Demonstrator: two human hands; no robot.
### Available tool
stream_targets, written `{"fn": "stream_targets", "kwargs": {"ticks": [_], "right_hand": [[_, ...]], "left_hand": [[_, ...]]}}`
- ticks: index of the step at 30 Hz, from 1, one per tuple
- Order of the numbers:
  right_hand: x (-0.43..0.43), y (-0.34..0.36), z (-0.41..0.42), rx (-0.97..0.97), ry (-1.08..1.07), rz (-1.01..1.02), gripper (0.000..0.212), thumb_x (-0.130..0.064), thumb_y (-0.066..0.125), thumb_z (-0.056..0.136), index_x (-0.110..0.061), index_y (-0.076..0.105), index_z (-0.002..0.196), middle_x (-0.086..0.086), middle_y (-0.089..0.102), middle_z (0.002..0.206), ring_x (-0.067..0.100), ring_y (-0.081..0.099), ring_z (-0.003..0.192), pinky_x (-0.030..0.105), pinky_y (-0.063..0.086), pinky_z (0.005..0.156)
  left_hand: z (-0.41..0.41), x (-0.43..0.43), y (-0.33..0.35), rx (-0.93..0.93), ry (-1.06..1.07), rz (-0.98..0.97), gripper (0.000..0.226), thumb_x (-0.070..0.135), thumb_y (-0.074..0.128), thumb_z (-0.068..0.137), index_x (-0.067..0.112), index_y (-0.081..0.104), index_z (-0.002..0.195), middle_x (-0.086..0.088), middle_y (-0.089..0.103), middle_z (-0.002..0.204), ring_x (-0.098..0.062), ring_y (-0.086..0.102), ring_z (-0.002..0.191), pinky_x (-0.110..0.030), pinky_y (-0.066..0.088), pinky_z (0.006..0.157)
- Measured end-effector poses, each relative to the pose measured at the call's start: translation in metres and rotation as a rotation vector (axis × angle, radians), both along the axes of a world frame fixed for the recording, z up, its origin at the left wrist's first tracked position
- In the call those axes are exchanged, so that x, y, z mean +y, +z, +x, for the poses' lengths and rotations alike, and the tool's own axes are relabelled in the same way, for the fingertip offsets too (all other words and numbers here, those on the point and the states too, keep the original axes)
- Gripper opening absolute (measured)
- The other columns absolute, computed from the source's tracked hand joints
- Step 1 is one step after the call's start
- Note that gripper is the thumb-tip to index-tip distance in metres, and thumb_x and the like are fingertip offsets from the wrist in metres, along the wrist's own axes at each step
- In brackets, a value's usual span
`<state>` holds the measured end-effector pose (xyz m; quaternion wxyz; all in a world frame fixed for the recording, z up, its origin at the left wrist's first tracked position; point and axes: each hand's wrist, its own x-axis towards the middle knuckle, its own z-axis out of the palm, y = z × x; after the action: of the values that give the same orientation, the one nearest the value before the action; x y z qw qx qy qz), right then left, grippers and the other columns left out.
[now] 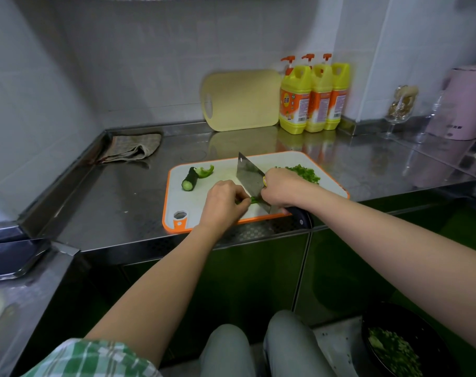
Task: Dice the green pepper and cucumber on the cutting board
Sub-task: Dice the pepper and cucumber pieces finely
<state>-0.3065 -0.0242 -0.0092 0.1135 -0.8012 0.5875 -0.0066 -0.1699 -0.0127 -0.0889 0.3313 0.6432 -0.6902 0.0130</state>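
Note:
A white cutting board with an orange rim lies on the steel counter. My right hand grips a cleaver, its blade edge down on the board. My left hand pinches a strip of green pepper against the board just left of the blade. At the board's far left lie a cucumber piece and a curled piece of green pepper. A pile of diced green bits sits at the far right of the board, partly hidden by my right hand.
A yellow cutting board leans on the back wall beside three yellow detergent bottles. A folded cloth lies at the back left. A pink appliance and glasses stand right. A black bowl of chopped greens sits low right.

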Motion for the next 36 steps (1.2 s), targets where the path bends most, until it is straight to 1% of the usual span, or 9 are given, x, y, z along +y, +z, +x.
{"fn": "stream_targets", "kwargs": {"ticks": [2,8,10,13,17,22,28,32,36], "right_hand": [[-0.003,-0.001,0.004,0.034,-0.012,-0.008,0.009,-0.006,0.055,0.089,-0.002,0.063,0.090,0.007,0.056,0.062,0.020,0.054,0.057,0.024,0.041,0.050],[-0.007,-0.004,0.004,-0.063,-0.057,-0.003,0.011,-0.004,0.052,0.088,-0.004,0.054,0.078,0.012,0.061,0.062,0.020,0.057,0.045,0.024,0.045,0.047],[-0.006,-0.008,0.005,-0.063,-0.064,-0.028,0.002,-0.006,0.057,0.088,-0.004,0.057,0.087,0.014,0.067,0.086,0.024,0.062,0.061,0.028,0.047,0.058],[-0.007,-0.016,0.007,-0.092,-0.050,-0.086,0.019,-0.013,0.056,0.092,-0.006,0.060,0.109,0.012,0.063,0.107,0.030,0.061,0.092,0.031,0.044,0.068],[-0.006,-0.013,0.002,-0.155,-0.048,-0.101,0.007,-0.012,0.048,0.094,-0.007,0.054,0.094,0.012,0.058,0.090,0.029,0.058,0.071,0.030,0.048,0.054],[-0.006,-0.005,-0.006,-0.235,-0.051,-0.071,0.012,-0.011,0.043,0.093,-0.005,0.054,0.092,0.011,0.060,0.074,0.021,0.058,0.043,0.023,0.043,0.042],[0.004,0.006,-0.007,-0.065,0.014,0.032,0.018,-0.006,0.042,0.092,0.001,0.058,0.095,0.014,0.064,0.066,0.021,0.058,0.044,0.022,0.042,0.041],[0.004,0.005,0.000,-0.003,0.030,0.012,0.021,-0.008,0.044,0.094,-0.006,0.049,0.073,0.009,0.054,0.058,0.023,0.056,0.053,0.024,0.037,0.042],[-0.004,0.001,0.006,-0.003,0.003,0.009,0.010,-0.004,0.046,0.091,-0.001,0.055,0.087,0.013,0.060,0.064,0.022,0.056,0.047,0.025,0.044,0.044]], "left_hand": [[0.000,-0.001,-0.001,0.015,0.002,0.001,0.011,0.022,0.070,0.083,0.014,0.075,0.079,-0.003,0.065,0.081,-0.017,0.051,0.080,-0.026,0.030,0.067],[-0.001,-0.001,0.000,0.034,0.001,0.012,0.010,0.022,0.071,0.082,0.015,0.075,0.077,-0.004,0.066,0.080,-0.020,0.055,0.081,-0.028,0.037,0.068],[-0.002,-0.001,0.001,0.033,0.007,0.021,0.010,0.022,0.071,0.082,0.015,0.076,0.078,-0.004,0.067,0.081,-0.020,0.055,0.081,-0.028,0.037,0.068],[-0.003,0.000,0.001,0.016,0.010,0.025,0.010,0.022,0.070,0.084,0.015,0.077,0.082,-0.003,0.068,0.083,-0.020,0.056,0.082,-0.027,0.036,0.068],[-0.005,0.002,0.002,0.017,0.031,0.028,0.012,0.023,0.068,0.086,0.015,0.077,0.087,-0.002,0.069,0.085,-0.020,0.056,0.086,-0.026,0.036,0.069],[-0.004,0.003,-0.001,0.009,0.042,0.025,0.029,0.033,0.070,0.084,0.014,0.071,0.106,-0.005,0.067,0.093,-0.022,0.055,0.092,-0.030,0.039,0.075],[0.003,0.004,-0.002,0.023,0.074,0.035,0.018,0.035,0.071,0.083,0.018,0.074,0.089,-0.001,0.064,0.087,-0.018,0.053,0.087,-0.026,0.036,0.069],[0.001,0.005,0.000,0.050,0.074,0.033,0.015,0.031,0.072,0.083,0.017,0.076,0.086,-0.001,0.066,0.085,-0.017,0.051,0.083,-0.026,0.034,0.068],[0.001,0.005,0.001,0.070,0.081,0.035,0.013,0.030,0.073,0.082,0.017,0.077,0.084,-0.001,0.067,0.083,-0.018,0.054,0.084,-0.026,0.035,0.068]]}}
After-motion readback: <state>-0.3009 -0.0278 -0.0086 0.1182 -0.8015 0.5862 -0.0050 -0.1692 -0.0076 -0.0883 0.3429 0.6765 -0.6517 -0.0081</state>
